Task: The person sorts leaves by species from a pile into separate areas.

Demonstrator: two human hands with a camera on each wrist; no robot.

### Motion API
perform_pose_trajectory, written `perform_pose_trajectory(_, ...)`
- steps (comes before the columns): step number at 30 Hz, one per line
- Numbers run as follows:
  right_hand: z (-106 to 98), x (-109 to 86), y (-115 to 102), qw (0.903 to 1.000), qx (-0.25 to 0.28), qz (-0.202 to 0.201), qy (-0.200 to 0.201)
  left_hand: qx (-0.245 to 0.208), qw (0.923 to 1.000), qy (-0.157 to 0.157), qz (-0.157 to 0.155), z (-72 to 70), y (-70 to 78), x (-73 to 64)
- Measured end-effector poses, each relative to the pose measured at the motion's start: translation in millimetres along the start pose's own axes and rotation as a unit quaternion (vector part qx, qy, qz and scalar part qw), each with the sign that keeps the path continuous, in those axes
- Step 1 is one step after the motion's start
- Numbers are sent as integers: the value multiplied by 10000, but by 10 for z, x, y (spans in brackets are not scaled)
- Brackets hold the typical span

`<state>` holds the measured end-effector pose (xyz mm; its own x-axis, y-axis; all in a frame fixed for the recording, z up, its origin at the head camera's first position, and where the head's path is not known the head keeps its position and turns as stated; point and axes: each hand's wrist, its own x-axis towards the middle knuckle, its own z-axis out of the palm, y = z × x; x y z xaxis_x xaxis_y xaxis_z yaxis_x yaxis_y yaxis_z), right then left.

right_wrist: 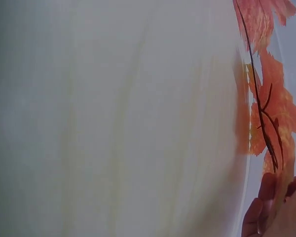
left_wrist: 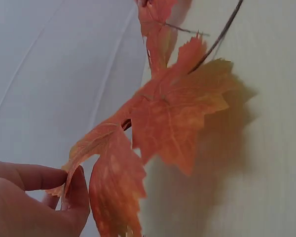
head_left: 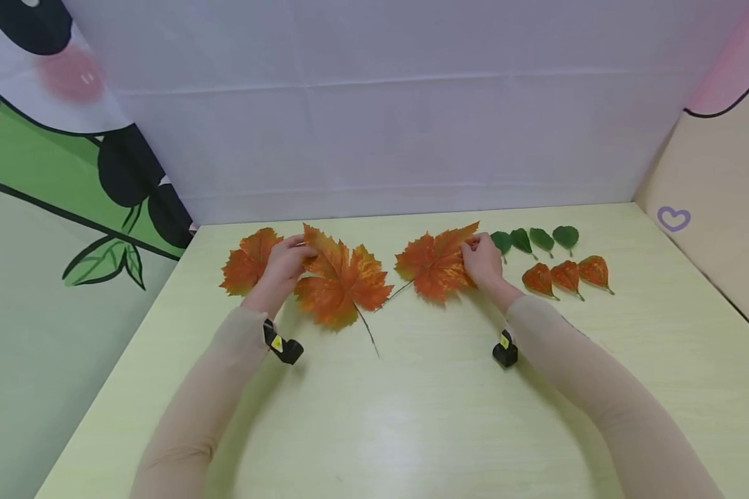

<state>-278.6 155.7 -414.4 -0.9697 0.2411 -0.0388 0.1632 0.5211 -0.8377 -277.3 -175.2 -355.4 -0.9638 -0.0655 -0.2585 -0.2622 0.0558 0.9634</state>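
Three large orange artificial maple leaves are at the back of the table. My left hand (head_left: 286, 265) pinches the edge of the middle maple leaf (head_left: 343, 278) between thumb and fingers. That leaf's thin dark stem points toward me, and in the left wrist view the leaf (left_wrist: 172, 113) casts a shadow on the tabletop. Farther right, the upper right edge of another maple leaf (head_left: 433, 267) is gripped by my right hand (head_left: 483, 262); its stem runs left toward the middle leaf. The third maple leaf (head_left: 247, 265) lies at the left, partly hidden behind my left hand.
Several small green leaves (head_left: 541, 239) lie in a row at the back right. In front of them are three orange lantern-shaped pods (head_left: 565, 277). A pale cloth wall (head_left: 412, 152) rises behind the light wooden table (head_left: 387, 416), with printed panels at both sides.
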Motion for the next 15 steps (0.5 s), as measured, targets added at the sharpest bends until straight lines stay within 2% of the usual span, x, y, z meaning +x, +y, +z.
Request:
perform_pose_trajectory(3,-9,-14,-7,10000,-30,-26,-3,476,9986,228,49,36,-26,117)
perform_pose_trajectory(6,-15,-14,3,10000,-49,-19,-10,586,9976,352,97,63,-18,226)
perform_pose_trajectory(12,-11,13,30,9999,-110,-11,-11,1080,9904,585,631,127,34,444)
perform_pose_trajectory(15,0,12,32,9999,-116,-22,-46,1191,9880,614,774,133,51,539)
